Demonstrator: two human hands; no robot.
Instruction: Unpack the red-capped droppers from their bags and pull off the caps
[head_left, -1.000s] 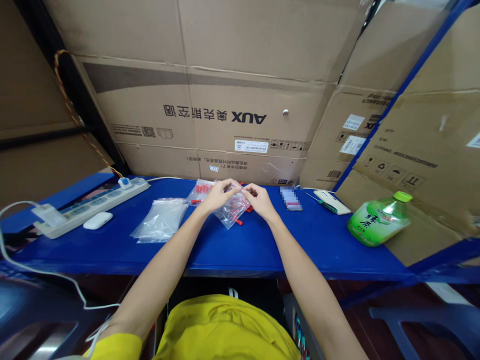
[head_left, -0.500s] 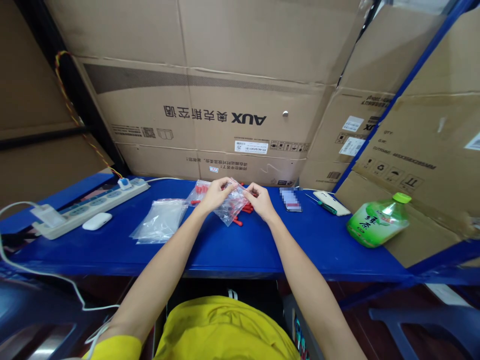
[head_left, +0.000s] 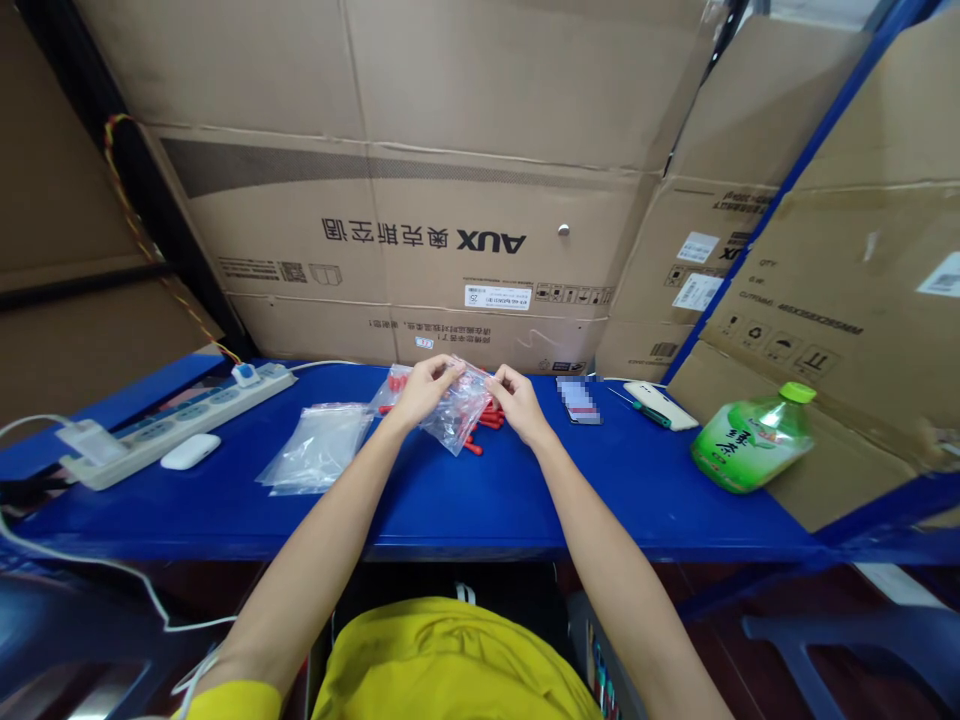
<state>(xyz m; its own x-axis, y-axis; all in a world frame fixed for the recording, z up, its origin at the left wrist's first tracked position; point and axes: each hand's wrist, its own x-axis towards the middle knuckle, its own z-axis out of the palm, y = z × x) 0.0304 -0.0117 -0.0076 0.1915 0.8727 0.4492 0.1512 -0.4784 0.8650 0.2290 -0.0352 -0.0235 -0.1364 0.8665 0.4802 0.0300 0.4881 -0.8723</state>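
Note:
Between my hands a clear plastic zip bag [head_left: 451, 428] is stretched out, its red-edged top uppermost. My left hand [head_left: 424, 388] pinches the bag's upper left, and my right hand [head_left: 519, 402] pinches its right side. Several small red pieces with rounded ends [head_left: 491, 415] lie behind and below the bag on the blue table, partly hidden by it. Another clear bag with red pieces [head_left: 395, 380] rests just behind my left hand. To the left lies a stack of clear zip bags [head_left: 319, 447].
A white power strip [head_left: 187, 415] and a white case [head_left: 190, 451] are on the left of the blue table [head_left: 465, 510]. Rightward lie a phone [head_left: 578, 399], a green screwdriver [head_left: 651, 412], a cream-coloured flat object [head_left: 667, 404] and a green drink bottle [head_left: 752, 440]. Cardboard [head_left: 450, 180] walls the back.
Both hands keep their pinch on the bag, almost in the same place. The whole view has shifted slightly.

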